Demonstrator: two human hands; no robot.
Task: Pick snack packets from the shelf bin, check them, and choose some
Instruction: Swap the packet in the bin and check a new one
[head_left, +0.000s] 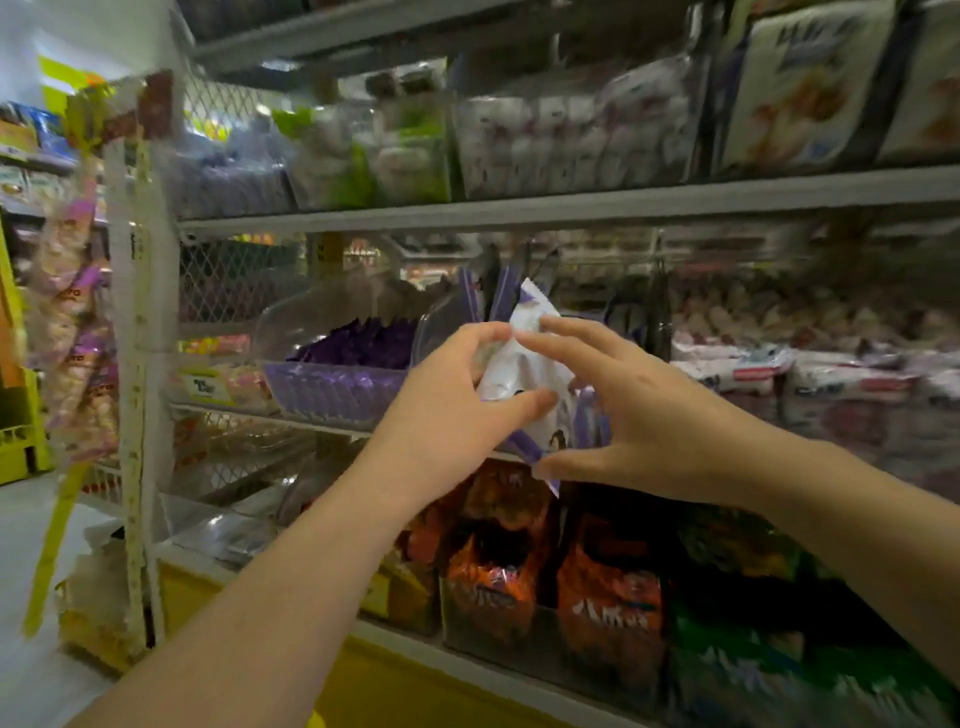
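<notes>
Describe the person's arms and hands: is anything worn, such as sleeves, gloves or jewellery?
Nothing worn is visible. The left hand and right hand have no gloves or rings. The left forearm and right forearm are uncovered up to the picture's edge: no sleeve, watch or bracelet. The picture is blurred, so fine details may escape.

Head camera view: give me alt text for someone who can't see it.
In front of a shop shelf, the left hand grips a white and purple snack packet while the right hand touches its edges with spread fingers. To the left, a clear bin holds purple packets. Orange bags stand on the shelf below.
</notes>
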